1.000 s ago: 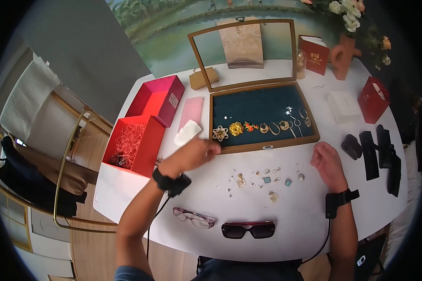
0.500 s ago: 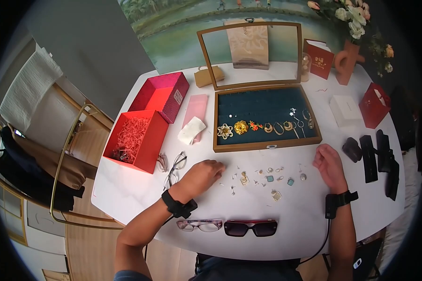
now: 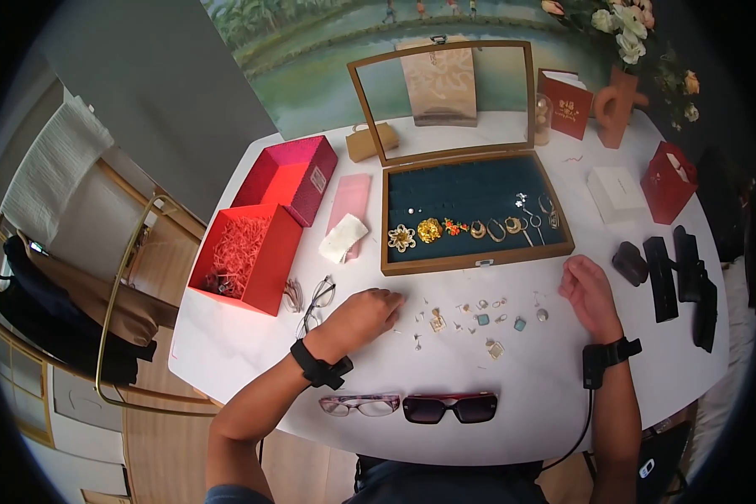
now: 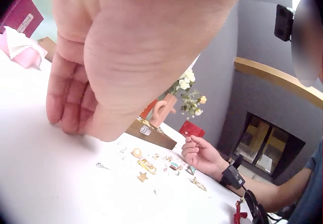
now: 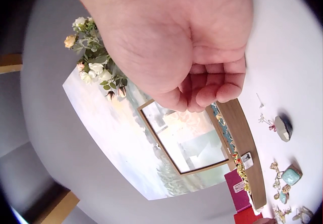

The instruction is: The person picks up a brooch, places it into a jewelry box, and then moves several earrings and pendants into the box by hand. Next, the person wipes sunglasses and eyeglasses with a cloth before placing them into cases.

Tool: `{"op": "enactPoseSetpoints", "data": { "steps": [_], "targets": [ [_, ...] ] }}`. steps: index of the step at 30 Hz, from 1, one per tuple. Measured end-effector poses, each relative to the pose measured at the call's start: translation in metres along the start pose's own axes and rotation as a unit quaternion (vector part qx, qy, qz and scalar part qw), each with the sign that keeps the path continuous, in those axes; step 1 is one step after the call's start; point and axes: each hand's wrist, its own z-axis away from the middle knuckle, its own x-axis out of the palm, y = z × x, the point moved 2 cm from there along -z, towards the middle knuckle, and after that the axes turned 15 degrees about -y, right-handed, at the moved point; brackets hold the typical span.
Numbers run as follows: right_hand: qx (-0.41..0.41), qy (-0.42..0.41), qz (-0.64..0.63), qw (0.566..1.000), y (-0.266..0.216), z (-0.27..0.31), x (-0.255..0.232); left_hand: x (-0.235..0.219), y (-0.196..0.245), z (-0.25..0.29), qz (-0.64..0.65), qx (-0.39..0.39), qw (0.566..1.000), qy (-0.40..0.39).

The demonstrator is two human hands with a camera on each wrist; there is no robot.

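My left hand rests on the table just left of a scatter of loose earrings, its fingers loosely bent with nothing in them. Several small studs and drop earrings lie there, among them a square turquoise one and a gold square one. On the other side of the scatter lies my right hand, palm turned inward, fingers loosely curled around nothing. Behind both hands stands a wooden display case, its glass lid raised. A flower brooch, a gold rose-like piece and several earrings line its dark green padding.
Pink-framed glasses and dark sunglasses lie at the front edge. Thin-framed glasses sit beside my left wrist. At left stands a red box with shredded paper; at right, a white box and black cases.
My left hand has come back from the case's front left corner toward me, down beside the loose earrings, uncovering the thin-framed glasses. The right hand has stayed in place.
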Motion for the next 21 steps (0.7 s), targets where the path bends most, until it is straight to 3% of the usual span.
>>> {"op": "enactPoseSetpoints", "data": {
  "steps": [3, 6, 10, 11, 15, 17, 21],
  "targets": [
    [0.004, -0.004, 0.003, 1.0, 0.0, 0.0, -0.001, 0.0, -0.002, 0.0, -0.003, -0.004, 1.0, -0.02],
    [0.01, 0.003, 0.014, 1.0, 0.001, 0.0, -0.003, -0.004, -0.003, -0.002, 0.001, -0.004, 1.0, 0.026],
    [0.02, 0.003, 0.049, 0.999, 0.004, 0.001, -0.002, -0.029, 0.014, -0.013, 0.19, 0.0, 0.982, 0.007],
    [0.024, -0.019, 0.099, 0.995, 0.002, 0.003, 0.001, -0.033, 0.023, -0.019, 0.259, 0.01, 0.966, 0.013],
    [0.086, -0.118, 0.185, 0.972, -0.004, 0.015, 0.043, -0.047, 0.081, -0.052, 0.292, 0.121, 0.949, -0.004],
    [0.125, -0.158, 0.183, 0.962, -0.003, 0.022, 0.065, -0.048, 0.104, -0.068, 0.286, 0.141, 0.948, -0.011],
    [0.112, -0.175, 0.136, 0.969, 0.004, 0.026, 0.074, -0.043, 0.124, -0.087, 0.237, 0.185, 0.954, 0.005]
  ]
}}
